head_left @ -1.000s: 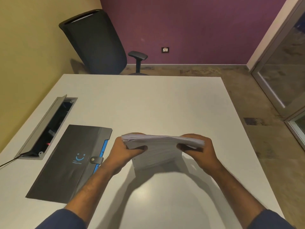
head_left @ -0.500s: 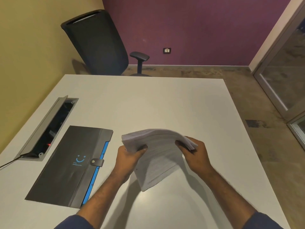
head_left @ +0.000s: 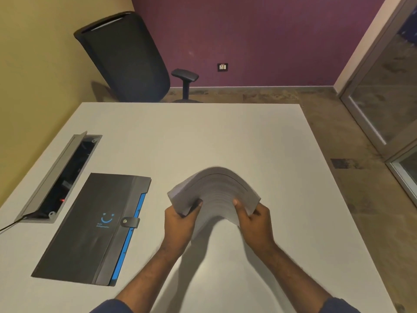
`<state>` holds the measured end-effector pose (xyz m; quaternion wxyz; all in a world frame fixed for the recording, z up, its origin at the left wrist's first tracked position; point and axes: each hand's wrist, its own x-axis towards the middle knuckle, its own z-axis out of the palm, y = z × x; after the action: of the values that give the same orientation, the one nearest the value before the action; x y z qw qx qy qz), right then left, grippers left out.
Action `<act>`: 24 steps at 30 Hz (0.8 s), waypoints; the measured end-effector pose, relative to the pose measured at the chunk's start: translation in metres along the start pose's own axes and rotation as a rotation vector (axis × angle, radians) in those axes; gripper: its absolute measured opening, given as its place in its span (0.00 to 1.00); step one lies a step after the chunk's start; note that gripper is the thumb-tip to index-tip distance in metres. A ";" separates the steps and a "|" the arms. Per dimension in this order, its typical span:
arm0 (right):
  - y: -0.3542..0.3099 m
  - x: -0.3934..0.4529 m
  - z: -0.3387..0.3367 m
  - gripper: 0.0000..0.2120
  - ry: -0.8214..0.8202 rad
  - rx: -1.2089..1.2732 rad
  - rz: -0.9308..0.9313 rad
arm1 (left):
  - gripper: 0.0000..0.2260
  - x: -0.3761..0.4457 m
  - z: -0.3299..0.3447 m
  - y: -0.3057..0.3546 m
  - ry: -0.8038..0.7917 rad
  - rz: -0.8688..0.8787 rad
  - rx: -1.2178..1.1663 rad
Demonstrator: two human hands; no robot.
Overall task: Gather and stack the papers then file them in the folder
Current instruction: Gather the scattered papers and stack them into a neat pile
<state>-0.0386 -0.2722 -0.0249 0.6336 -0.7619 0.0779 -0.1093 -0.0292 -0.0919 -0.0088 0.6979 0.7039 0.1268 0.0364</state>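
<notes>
White papers point(head_left: 216, 195) arched between left hand point(head_left: 180, 224) and right hand point(head_left: 255, 220), each grip closed on them.

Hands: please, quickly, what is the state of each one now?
Left hand: closed on the left end of the paper stack.
Right hand: closed on its right end, the stack bowed upward.

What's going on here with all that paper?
A person is holding a stack of papers above a white table, the left hand gripping one end and the right hand the other. The stack is bent upward into an arch between them. A dark folder lies on the table to the left, its strap snapped shut, so nothing has been filed yet.
</notes>
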 end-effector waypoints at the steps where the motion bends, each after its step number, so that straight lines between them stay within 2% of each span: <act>1: 0.000 -0.001 0.000 0.14 0.013 -0.001 -0.011 | 0.10 -0.001 -0.002 -0.001 -0.005 0.006 -0.002; 3: -0.004 -0.004 0.001 0.04 0.015 -0.038 -0.063 | 0.09 -0.004 -0.005 -0.006 -0.011 -0.001 0.010; 6: 0.005 -0.003 -0.001 0.04 0.002 -0.004 0.056 | 0.04 -0.007 -0.008 -0.015 -0.019 -0.026 0.072; 7: 0.008 -0.002 -0.002 0.03 0.005 0.016 0.091 | 0.04 -0.008 -0.008 -0.015 -0.018 -0.027 0.078; 10: 0.009 0.009 -0.009 0.06 0.005 0.058 0.150 | 0.14 -0.006 -0.010 -0.011 -0.009 -0.005 0.099; 13: 0.012 0.017 -0.019 0.04 -0.036 0.036 0.183 | 0.10 0.002 -0.019 -0.005 -0.028 0.033 0.092; 14: 0.015 0.017 -0.022 0.07 -0.041 0.036 0.210 | 0.07 0.004 -0.023 -0.002 -0.029 0.036 0.064; 16: 0.021 0.014 -0.025 0.18 -0.012 0.051 0.316 | 0.03 0.011 -0.027 0.004 0.007 0.017 -0.017; 18: 0.025 0.009 -0.026 0.29 -0.039 0.183 0.447 | 0.03 0.017 -0.027 0.009 0.068 -0.044 -0.107; 19: 0.027 0.005 -0.024 0.30 -0.104 0.336 0.497 | 0.04 0.019 -0.027 0.009 0.101 -0.086 -0.148; 21: 0.025 -0.004 -0.015 0.29 -0.240 0.677 0.599 | 0.08 0.021 -0.026 0.009 0.160 -0.173 -0.209; 24: 0.019 -0.013 0.001 0.26 -0.371 0.850 0.640 | 0.13 0.019 -0.024 0.007 0.177 -0.308 -0.306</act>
<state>-0.0508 -0.2710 -0.0442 0.8896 -0.3845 0.1415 0.2021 -0.0161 -0.0638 -0.0041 0.7801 0.5562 0.2865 0.0099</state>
